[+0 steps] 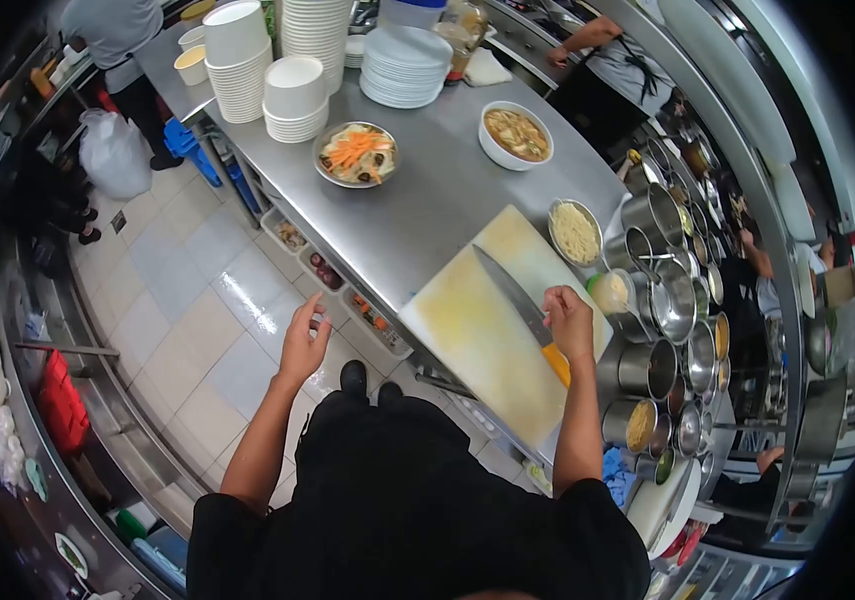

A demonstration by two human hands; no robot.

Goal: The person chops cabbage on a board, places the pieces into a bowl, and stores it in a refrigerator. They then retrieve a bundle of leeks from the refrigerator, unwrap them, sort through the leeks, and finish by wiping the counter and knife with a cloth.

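Note:
My left hand (306,338) hangs over the floor, left of the steel table. Its fingers are apart and it holds nothing. My right hand (570,322) is above the cutting boards with its fingers curled in, and nothing shows in them. Beneath it lies a large knife (510,287) with a yellow handle (556,364), on the front white cutting board (483,345), which has yellow stains. A second cutting board (528,255) lies behind. Close to my right hand stand a tub with pale yellow contents (610,292) and a bowl of shredded pale food (576,234).
On the steel table (418,200) are a bowl with carrot strips (358,155), a bowl of soup (516,135), stacked plates (406,65) and stacked paper tubs (238,60). Several steel pots (648,368) crowd the right side. Ingredient bins (326,270) sit below. Other people (613,70) stand around.

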